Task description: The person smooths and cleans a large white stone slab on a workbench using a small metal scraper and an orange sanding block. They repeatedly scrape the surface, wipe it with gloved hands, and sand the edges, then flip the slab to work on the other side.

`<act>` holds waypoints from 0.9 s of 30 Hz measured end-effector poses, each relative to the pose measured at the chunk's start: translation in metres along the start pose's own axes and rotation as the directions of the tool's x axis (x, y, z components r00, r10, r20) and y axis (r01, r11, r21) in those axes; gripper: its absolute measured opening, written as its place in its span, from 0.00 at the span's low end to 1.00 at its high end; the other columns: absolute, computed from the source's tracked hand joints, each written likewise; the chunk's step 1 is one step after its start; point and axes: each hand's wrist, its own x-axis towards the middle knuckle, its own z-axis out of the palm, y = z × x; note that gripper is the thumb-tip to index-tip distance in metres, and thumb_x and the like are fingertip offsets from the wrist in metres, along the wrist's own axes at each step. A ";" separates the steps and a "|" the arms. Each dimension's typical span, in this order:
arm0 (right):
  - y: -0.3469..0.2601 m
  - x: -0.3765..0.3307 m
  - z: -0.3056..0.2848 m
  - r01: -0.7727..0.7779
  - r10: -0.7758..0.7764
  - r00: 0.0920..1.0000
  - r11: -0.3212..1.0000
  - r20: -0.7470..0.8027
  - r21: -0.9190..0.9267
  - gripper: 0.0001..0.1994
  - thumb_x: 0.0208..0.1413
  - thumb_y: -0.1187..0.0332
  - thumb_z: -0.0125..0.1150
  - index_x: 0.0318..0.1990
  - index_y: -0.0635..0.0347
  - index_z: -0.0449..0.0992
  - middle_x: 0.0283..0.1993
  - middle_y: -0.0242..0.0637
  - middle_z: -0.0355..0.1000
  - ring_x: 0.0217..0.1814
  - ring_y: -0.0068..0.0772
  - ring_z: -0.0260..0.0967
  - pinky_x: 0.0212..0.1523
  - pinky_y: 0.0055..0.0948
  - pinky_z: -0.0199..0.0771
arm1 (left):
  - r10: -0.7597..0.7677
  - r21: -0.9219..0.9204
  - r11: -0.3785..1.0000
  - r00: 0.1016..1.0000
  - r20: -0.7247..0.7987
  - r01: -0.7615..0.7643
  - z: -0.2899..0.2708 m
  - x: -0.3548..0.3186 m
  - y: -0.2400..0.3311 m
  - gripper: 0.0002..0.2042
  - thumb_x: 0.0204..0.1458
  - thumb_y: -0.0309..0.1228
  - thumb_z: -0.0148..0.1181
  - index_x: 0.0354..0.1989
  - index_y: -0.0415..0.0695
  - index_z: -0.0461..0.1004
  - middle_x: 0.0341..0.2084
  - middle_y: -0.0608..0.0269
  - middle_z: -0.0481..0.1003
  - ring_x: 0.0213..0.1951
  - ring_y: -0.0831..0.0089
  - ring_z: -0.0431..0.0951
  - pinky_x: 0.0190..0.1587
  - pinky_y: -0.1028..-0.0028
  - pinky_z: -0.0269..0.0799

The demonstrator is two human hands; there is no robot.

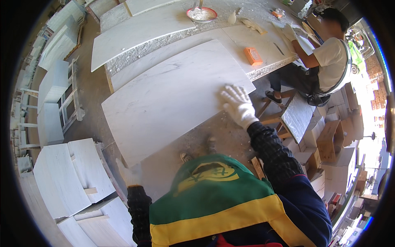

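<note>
Head view, right fingers [230, 95] spread on marbled slab [168, 103]; left fingers [123, 168], grip unclear; green apron [214, 201], yellow print [194, 182]

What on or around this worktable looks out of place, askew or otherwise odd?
The large white slab stands out: it juts past the near edge of the worktable, so its near side is over the floor, where the gloved right hand meets it.

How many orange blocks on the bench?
2 visible: the near block, just beyond the slab by the right hand; the far block, farther back, right of the bowl. Others may be hidden.
</note>
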 end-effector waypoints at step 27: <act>-0.329 0.039 0.065 0.635 -0.583 0.771 0.673 -0.257 0.379 0.24 0.54 0.51 0.66 0.57 0.49 0.78 0.66 0.42 0.69 0.73 0.54 0.60 0.74 0.62 0.54 | -0.003 -0.241 0.966 0.937 0.350 0.093 -0.038 -0.020 -0.019 0.21 0.74 0.47 0.42 0.62 0.45 0.72 0.57 0.62 0.76 0.52 0.70 0.76 0.54 0.68 0.74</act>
